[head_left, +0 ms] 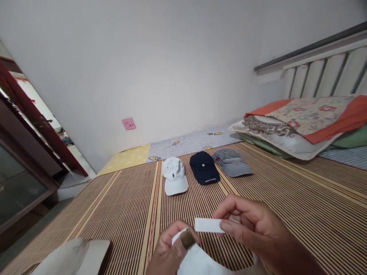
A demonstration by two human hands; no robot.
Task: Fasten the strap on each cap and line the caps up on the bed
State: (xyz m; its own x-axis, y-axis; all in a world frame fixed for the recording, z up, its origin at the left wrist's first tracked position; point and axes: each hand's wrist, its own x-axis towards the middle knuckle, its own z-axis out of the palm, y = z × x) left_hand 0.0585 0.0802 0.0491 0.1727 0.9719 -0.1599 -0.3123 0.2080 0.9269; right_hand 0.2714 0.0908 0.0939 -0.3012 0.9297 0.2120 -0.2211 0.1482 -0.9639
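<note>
Low in the head view, a white cap (200, 261) is held between my two hands, its curved back opening facing up; the lower part runs out of the frame. My left hand (172, 248) pinches its left side, with a brownish-gold piece like a buckle (187, 239) by the thumb. My right hand (258, 233) grips a flat white strap (208, 225) between thumb and fingers, its free end pointing left. A small gap separates the strap's end from the buckle-like piece.
Ahead on the striped mat (126, 206) lie a white cap (174, 175), a navy cap (204, 167) and a grey cap (233, 162). A beige cap (69, 258) sits at lower left. Folded bedding (304, 122) is stacked at right; a pink note (129, 123) is on the wall.
</note>
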